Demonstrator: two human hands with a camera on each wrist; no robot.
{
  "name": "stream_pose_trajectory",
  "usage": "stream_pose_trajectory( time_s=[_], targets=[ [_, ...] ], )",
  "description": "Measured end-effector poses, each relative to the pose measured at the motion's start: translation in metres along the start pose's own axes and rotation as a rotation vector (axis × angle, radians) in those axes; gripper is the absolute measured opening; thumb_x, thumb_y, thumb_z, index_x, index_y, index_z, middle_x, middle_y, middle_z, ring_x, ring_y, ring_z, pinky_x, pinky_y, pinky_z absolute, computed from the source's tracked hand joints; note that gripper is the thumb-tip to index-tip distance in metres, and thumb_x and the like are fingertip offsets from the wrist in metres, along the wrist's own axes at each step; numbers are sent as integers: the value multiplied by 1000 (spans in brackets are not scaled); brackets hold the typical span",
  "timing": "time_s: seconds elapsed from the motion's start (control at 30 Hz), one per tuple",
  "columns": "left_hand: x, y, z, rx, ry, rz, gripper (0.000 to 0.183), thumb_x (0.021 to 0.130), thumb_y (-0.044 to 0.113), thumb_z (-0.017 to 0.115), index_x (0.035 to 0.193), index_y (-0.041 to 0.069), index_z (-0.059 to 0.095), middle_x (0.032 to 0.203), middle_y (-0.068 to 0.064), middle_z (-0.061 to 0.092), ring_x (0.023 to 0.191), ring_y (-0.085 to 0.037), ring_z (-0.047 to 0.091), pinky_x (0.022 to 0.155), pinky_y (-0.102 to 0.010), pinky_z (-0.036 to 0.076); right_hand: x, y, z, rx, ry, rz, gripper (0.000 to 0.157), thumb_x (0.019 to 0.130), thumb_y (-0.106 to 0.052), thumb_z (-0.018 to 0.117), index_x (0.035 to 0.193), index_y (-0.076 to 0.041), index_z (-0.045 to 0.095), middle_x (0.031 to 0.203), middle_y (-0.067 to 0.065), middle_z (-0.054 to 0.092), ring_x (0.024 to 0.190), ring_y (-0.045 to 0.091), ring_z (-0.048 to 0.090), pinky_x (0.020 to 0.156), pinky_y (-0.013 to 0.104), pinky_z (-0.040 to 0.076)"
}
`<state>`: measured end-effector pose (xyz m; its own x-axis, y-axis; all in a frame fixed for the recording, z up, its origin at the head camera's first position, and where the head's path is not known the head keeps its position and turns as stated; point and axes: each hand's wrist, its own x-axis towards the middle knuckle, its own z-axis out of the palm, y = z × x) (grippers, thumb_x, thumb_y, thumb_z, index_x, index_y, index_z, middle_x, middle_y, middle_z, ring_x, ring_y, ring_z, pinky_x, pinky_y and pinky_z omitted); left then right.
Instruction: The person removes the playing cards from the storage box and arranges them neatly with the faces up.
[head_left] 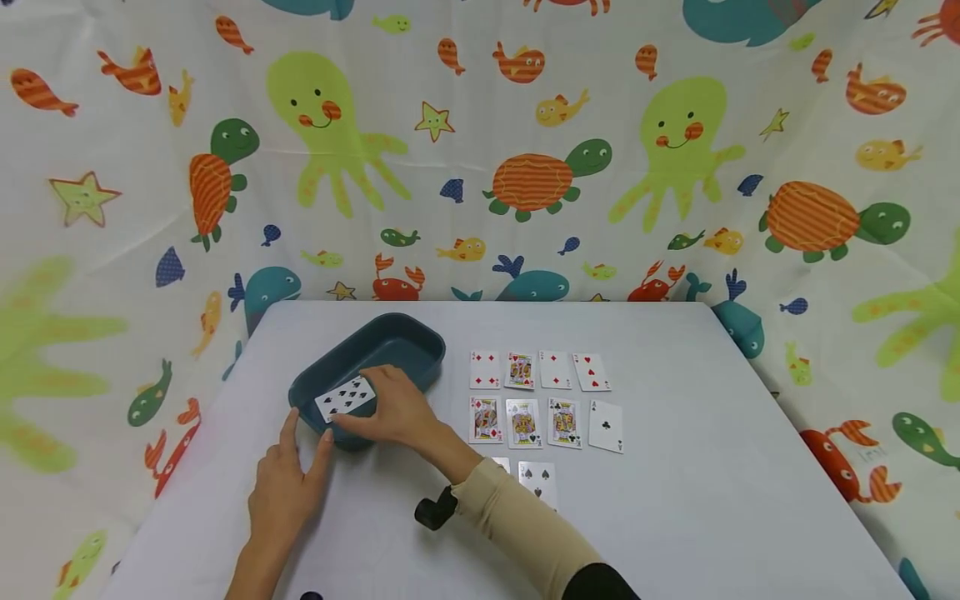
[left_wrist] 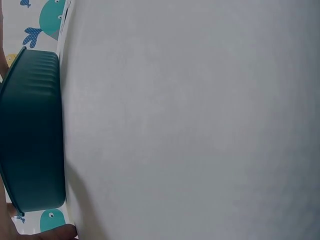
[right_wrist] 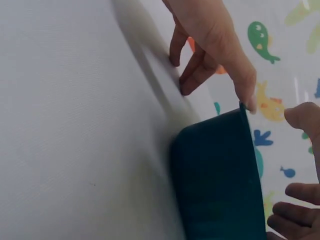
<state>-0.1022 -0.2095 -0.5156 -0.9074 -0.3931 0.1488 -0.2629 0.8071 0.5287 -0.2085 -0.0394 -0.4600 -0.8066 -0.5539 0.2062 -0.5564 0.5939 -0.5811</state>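
Note:
In the head view my right hand (head_left: 397,408) pinches a playing card (head_left: 345,397) with many black spade pips, face up and tilted over the near end of a dark teal tray (head_left: 390,333). My left hand (head_left: 285,492) is at the tray's near left corner, its index finger and thumb spread and touching the rim. The right wrist view shows the left hand (right_wrist: 215,45) with a fingertip on the tray's (right_wrist: 215,175) rim; the right hand (right_wrist: 300,215) is partly in view there, its card hidden. In the left wrist view the tray's side (left_wrist: 32,135) fills the left edge.
Right of the tray, face-up cards lie in rows on the white table: a diamond card (head_left: 485,369), a heart card (head_left: 592,372), face cards (head_left: 523,423), an ace of clubs (head_left: 606,426). Nearer, my right sleeve (head_left: 517,517) partly covers a spade card (head_left: 538,479). A sea-animal cloth (head_left: 450,275) hangs behind.

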Motion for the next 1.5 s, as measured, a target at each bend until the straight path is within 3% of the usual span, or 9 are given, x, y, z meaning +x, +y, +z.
stream_pose_trajectory(
  time_s=[0.13, 0.27, 0.37, 0.47, 1.03, 1.27, 1.5],
  targets=[
    [1, 0, 0, 4, -13, -4, 82, 103, 58, 47, 163, 9, 21, 113, -36, 57, 103, -54, 57, 65, -67, 50, 12, 2, 6, 29, -86, 21, 76, 87, -56, 75, 146, -12, 55, 140, 6, 59, 113, 10, 54, 87, 18, 46],
    [2, -1, 0, 3, -21, -9, 82, 103, 59, 46, 163, 10, 20, 114, -36, 57, 104, -54, 57, 63, -65, 50, 26, 4, 10, 21, -141, 34, 78, 87, -54, 76, 147, -11, 53, 142, 6, 58, 119, 12, 55, 95, 22, 46],
    [2, -1, -1, -1, -25, -6, 83, 103, 60, 46, 163, 10, 20, 115, -36, 57, 105, -54, 57, 63, -65, 49, 35, 2, 14, -21, -153, 70, 78, 86, -54, 77, 147, -13, 54, 146, 3, 57, 131, 14, 54, 106, 28, 44],
    [2, -2, 0, -4, -21, -3, 82, 103, 59, 47, 163, 10, 21, 115, -36, 57, 105, -55, 57, 63, -66, 50, 42, 0, 16, -58, -163, 99, 78, 84, -55, 79, 146, -14, 55, 146, 1, 57, 135, 14, 52, 109, 29, 43],
    [-1, 3, -3, 6, -22, -21, 80, 103, 59, 47, 163, 11, 23, 119, -35, 57, 109, -52, 56, 72, -69, 51, 64, 2, 32, -107, -269, 158, 87, 80, -58, 82, 149, -16, 51, 148, 2, 54, 134, 15, 52, 107, 30, 45],
    [-2, 2, -2, 2, -39, -33, 81, 103, 60, 46, 163, 13, 22, 121, -35, 56, 111, -51, 55, 73, -69, 50, 71, -1, 45, -245, -311, 237, 94, 77, -65, 80, 151, -17, 48, 152, 2, 50, 137, 16, 50, 105, 32, 47],
    [-1, 2, -3, 14, -45, -40, 82, 102, 62, 44, 163, 13, 21, 120, -34, 55, 110, -50, 55, 73, -67, 51, 72, -9, 51, -291, -294, 232, 89, 77, -63, 82, 146, -15, 52, 145, 2, 55, 130, 15, 53, 101, 30, 49]
  ],
)
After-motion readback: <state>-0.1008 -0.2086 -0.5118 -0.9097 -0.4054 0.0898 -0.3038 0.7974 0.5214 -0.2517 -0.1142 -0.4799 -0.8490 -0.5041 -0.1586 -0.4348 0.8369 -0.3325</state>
